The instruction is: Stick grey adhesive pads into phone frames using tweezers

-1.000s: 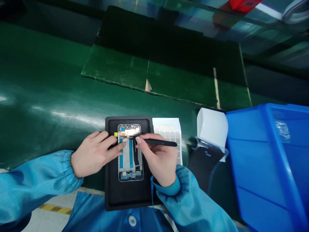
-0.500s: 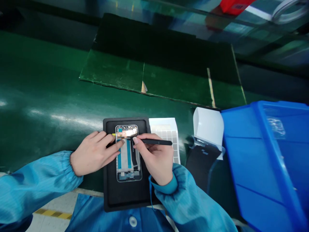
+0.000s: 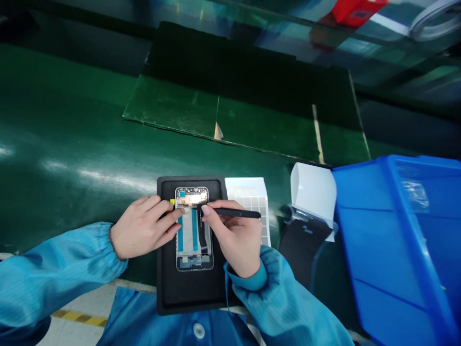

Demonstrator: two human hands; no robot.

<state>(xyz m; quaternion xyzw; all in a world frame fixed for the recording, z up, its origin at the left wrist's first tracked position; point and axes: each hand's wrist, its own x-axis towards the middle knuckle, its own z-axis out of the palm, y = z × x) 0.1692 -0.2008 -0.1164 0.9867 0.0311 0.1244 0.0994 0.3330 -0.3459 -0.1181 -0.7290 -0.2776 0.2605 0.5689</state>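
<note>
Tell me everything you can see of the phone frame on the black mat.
The phone frame lies flat, long axis pointing away from the person, on the black mat. It has a thin, metallic-looking rim, a circuit board at the far end, blue strips, a pale panel and a dark ribbon cable. A yellow tab shows at its left edge. Left-hand fingertips and black tweezers reach over it.

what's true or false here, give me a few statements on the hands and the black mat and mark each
The right hand holds black tweezers. True.
The left hand grips the tweezers too. False: it is at the edge of the phone frame.
The phone frame lies on a black mat. True.
A blue bin stands left of the mat. False: it is to the right.
A sheet of white labels lies beside the mat. True.
</note>
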